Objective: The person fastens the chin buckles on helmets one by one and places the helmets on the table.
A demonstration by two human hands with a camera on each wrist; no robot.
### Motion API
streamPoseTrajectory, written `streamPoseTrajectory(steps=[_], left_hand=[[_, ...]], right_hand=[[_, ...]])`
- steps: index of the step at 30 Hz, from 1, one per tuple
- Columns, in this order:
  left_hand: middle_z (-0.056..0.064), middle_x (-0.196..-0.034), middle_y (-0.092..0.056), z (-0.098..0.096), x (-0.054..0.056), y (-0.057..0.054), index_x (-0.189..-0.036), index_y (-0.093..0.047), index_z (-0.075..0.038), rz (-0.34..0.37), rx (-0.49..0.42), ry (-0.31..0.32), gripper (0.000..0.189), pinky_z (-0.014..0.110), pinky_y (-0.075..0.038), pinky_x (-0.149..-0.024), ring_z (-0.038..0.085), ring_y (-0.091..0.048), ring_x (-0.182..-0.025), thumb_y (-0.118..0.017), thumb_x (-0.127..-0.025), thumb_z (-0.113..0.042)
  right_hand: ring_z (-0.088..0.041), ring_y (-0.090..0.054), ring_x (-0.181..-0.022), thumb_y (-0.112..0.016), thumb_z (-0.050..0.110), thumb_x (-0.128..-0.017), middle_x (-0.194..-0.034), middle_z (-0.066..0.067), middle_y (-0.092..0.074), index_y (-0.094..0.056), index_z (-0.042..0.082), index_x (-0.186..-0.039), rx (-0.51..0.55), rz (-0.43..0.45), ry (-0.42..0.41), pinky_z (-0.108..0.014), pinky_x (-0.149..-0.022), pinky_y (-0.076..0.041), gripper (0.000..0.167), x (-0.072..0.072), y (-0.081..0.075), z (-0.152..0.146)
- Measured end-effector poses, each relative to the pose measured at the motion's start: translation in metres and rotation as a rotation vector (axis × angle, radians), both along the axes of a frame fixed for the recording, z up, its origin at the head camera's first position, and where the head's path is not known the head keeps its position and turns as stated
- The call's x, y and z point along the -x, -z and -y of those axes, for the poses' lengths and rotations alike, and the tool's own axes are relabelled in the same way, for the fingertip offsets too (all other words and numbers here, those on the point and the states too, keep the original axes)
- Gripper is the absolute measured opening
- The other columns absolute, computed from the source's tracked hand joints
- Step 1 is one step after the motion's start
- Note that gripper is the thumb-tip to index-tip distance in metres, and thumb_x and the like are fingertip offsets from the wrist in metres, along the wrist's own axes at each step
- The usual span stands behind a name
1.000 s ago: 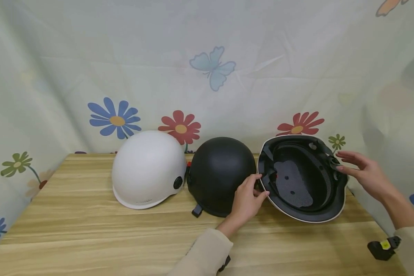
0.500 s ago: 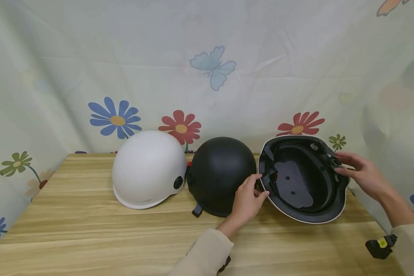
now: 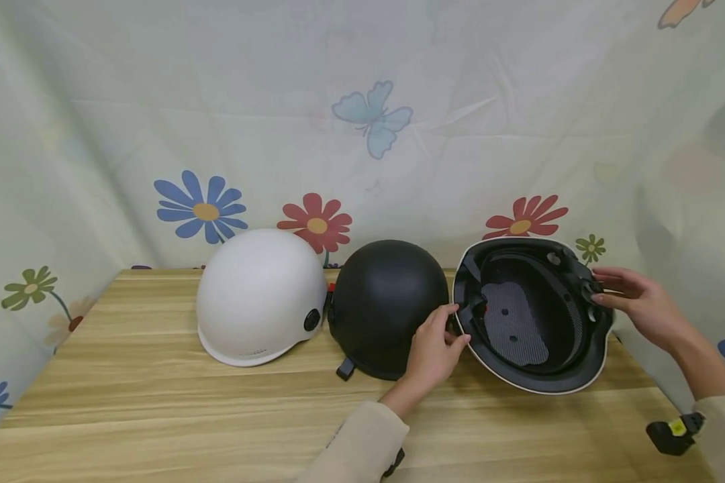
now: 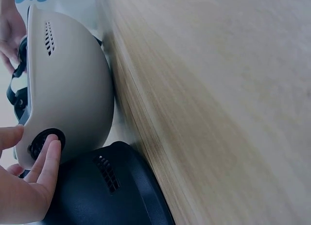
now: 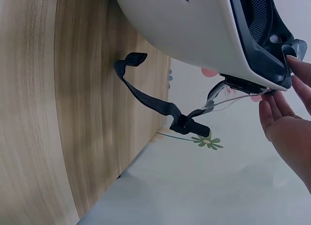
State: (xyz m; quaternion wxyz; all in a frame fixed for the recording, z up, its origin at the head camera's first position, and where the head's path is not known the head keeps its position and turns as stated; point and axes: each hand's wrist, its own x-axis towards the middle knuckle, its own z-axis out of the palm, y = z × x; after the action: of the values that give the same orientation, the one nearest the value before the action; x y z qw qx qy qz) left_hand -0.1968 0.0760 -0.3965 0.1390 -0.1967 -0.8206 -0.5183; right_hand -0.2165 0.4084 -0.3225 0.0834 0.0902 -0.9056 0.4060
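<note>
A white helmet [image 3: 595,369] lies tipped over at the right in the head view, its black padded inside facing me. My left hand [image 3: 431,352] grips its left rim; in the left wrist view the thumb [image 4: 10,136] is at the edge and fingertips press the round black vent [image 4: 46,143] outside. On the opposite side, my right hand [image 3: 646,302] pinches the rim beside a dark strap piece [image 5: 287,60]. From that side a black chin strap [image 5: 150,101] dangles loose with its buckle, along with a clear plastic piece [image 5: 228,99].
A black helmet [image 3: 389,302] sits dome up, right against the left hand. Left of it stands another white helmet [image 3: 256,295], also dome up. All are on a wood-grain table [image 3: 157,416] before a flowered cloth backdrop [image 3: 266,100].
The tipped helmet has shifted very slightly right and toward me, and the right hand has moved a little with it. The left hand and the other two helmets have stayed put.
</note>
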Motion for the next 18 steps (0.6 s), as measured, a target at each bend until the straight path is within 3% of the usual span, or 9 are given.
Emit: streamPoseTrajectory(steps=[9,18], left_hand=[[0.004,-0.111,-0.058,0.0001,-0.0008,-0.0004,-0.125,-0.051,-0.010,0.004,0.008,-0.003,0.046,0.015,-0.043,-0.056,0.002,-0.057,-0.070,-0.069,-0.082,-0.014],[0.004,-0.111,-0.058,0.0010,-0.0011,-0.0008,-0.126,-0.051,-0.009,0.011,0.010,0.005,0.046,0.015,-0.042,-0.055,0.003,-0.057,-0.070,-0.068,-0.083,-0.013]], right_hand=[[0.012,-0.047,-0.087,-0.060,0.022,-0.089,-0.098,0.025,-0.049,-0.047,0.005,-0.125,-0.031,0.014,0.033,-0.008,-0.067,-0.040,0.042,-0.0012,0.0015,-0.0019],[0.012,-0.048,-0.084,-0.062,0.016,-0.088,-0.094,0.023,-0.051,-0.053,0.014,-0.118,0.001,-0.022,0.047,-0.009,-0.065,-0.041,0.032,-0.0022,-0.0002,0.0010]])
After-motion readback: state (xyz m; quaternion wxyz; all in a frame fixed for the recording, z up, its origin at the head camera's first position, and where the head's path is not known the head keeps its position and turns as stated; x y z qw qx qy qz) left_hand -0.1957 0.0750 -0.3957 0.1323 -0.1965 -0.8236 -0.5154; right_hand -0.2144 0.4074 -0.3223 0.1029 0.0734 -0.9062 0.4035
